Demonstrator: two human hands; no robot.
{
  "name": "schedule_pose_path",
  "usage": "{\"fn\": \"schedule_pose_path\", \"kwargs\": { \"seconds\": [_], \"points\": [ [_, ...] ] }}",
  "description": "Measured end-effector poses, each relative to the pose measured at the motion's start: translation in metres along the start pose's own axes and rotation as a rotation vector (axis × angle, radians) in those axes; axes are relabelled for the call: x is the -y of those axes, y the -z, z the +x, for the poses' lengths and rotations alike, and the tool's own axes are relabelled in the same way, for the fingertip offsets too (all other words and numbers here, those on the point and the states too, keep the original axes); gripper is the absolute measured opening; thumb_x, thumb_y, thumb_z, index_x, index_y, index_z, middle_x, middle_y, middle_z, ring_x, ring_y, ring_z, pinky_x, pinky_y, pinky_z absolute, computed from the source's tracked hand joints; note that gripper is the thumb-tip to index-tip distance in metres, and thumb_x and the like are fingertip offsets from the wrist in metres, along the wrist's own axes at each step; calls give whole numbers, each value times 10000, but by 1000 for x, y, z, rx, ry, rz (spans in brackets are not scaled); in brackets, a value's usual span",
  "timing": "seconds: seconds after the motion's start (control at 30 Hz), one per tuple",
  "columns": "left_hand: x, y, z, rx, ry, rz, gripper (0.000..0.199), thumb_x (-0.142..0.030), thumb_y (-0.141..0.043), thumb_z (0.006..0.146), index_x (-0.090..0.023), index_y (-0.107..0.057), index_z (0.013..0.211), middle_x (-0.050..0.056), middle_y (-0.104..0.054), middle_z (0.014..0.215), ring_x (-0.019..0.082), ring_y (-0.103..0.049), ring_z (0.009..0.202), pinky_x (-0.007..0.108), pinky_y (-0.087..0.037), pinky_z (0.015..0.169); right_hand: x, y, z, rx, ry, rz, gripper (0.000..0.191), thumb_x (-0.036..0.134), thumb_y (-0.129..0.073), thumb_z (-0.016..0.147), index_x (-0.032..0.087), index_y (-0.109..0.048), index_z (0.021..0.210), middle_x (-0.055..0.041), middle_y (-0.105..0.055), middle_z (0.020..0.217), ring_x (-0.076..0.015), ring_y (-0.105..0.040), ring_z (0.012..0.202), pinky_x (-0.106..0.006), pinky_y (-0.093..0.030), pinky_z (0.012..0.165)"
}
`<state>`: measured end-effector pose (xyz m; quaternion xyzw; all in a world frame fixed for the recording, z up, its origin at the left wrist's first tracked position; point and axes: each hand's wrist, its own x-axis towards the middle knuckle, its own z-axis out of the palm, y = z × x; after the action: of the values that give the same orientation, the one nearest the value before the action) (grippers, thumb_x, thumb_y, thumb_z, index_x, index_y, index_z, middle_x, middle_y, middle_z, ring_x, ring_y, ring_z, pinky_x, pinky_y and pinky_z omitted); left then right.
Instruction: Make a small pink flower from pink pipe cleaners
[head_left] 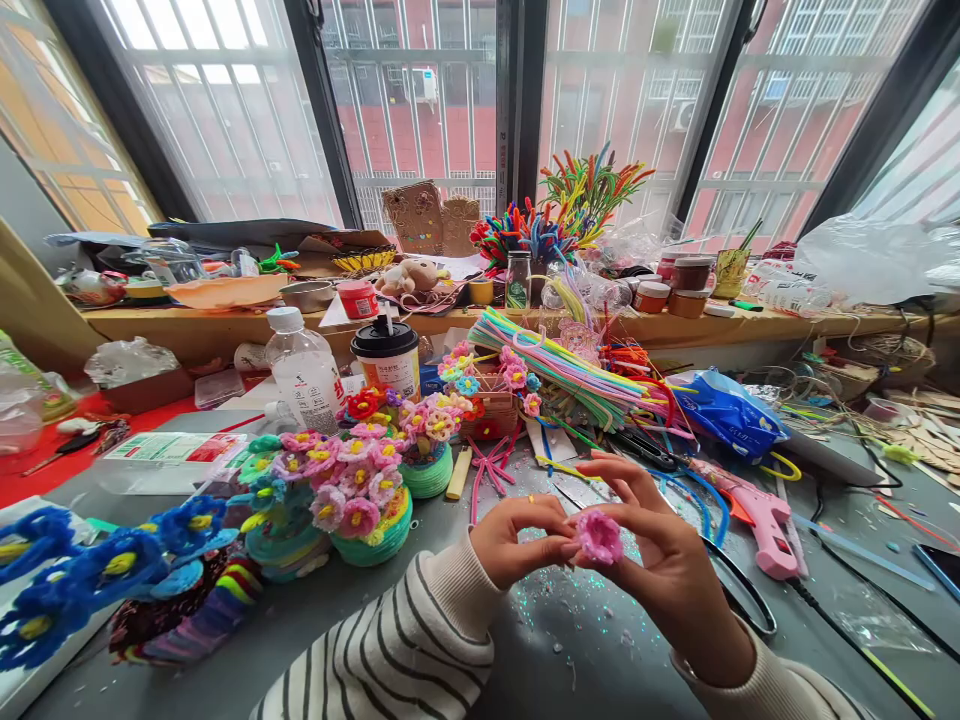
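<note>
A small pink fuzzy flower (600,537) is held up over the grey table, cupped, with its hollow facing the camera. My right hand (656,555) grips it between thumb and index finger, the other fingers raised and spread. On the flower's left edge, the thumb and index finger of my left hand (525,540) are pinched together; whether they hold a petal or a stem is too small to tell. Left of my hands stand pots of fuzzy flowers, among them a pink bunch (360,475) in a green pot (375,545).
Blue flowers (116,565) lie at the left. Behind stand a bottle (304,370), a lidded cup (386,365) and a bundle of pipe cleaners (555,365). At the right are a pink glue gun (769,530), its cable, scissors (645,450) and a blue packet (731,412).
</note>
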<state>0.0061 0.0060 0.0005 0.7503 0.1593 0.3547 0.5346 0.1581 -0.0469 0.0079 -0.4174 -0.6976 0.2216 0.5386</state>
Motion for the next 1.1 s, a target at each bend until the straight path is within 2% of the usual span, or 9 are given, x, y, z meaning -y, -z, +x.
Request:
{"fn": "schedule_pose_path", "kwargs": {
  "seconds": [0.17,0.3,0.4,0.47,0.57,0.67,0.77,0.83,1.1],
  "points": [
    [4,2,-2,42,84,47,181,-285,-556,662,-163,-668,737,30,-552,611,120,-488,619,241,-384,637,-1,4,2,-38,-99,138,134,309,-563,687,232,-627,776,-55,-474,1072,-226,-405,1032,-402,-325,887],
    [7,1,-1,55,134,111,166,-262,-592,628,-175,-676,742,8,-506,539,107,-458,582,217,-378,587,-2,8,6,-48,-220,115,177,329,-566,681,208,-616,801,-71,-480,1074,-225,-426,1013,-359,-372,837],
    [6,3,1,-82,237,55,161,-268,-627,584,-156,-676,690,5,-518,540,103,-470,560,213,-388,550,-10,16,11,-6,-237,60,246,388,-534,689,208,-603,842,-68,-493,1027,-212,-457,977,-321,-412,787],
    [5,7,3,-262,299,-62,182,-276,-650,549,-132,-663,659,4,-541,562,88,-477,516,212,-403,517,-20,22,12,12,-273,-77,274,424,-489,705,204,-615,810,-63,-508,919,-197,-508,880,-295,-451,702],
    [8,14,4,-554,306,-169,231,-276,-676,503,-123,-631,670,-10,-565,537,81,-493,481,214,-428,499,-41,27,11,39,-333,-439,249,418,-529,664,199,-637,713,-47,-493,730,-196,-531,702,-308,-460,560],
    [17,20,3,-738,238,-45,220,-289,-681,484,-132,-608,619,2,-598,539,97,-519,481,219,-440,489,-55,23,5,153,-335,-728,132,324,-582,626,200,-627,617,-44,-491,684,-215,-511,710,-358,-428,644],
    [26,22,1,-808,175,140,203,-306,-672,489,-144,-622,601,22,-620,559,115,-536,491,236,-456,498,-57,13,0,186,-338,-915,90,248,-545,663,173,-595,670,-64,-498,740,-223,-493,763,-341,-406,681],
    [29,21,1,-837,180,166,194,-299,-674,483,-147,-636,597,27,-628,565,124,-546,502,247,-471,507,-54,7,-2,202,-339,-1009,85,219,-512,687,156,-568,699,-77,-501,770,-224,-489,769,-325,-402,670],
    [13,14,4,-786,377,-254,216,-266,-692,465,-114,-637,608,22,-641,538,129,-585,487,246,-506,499,-48,-2,-5,309,-364,-1215,147,93,-426,707,108,-562,759,-130,-524,805,-239,-505,777,-300,-389,636]
  ]
}}
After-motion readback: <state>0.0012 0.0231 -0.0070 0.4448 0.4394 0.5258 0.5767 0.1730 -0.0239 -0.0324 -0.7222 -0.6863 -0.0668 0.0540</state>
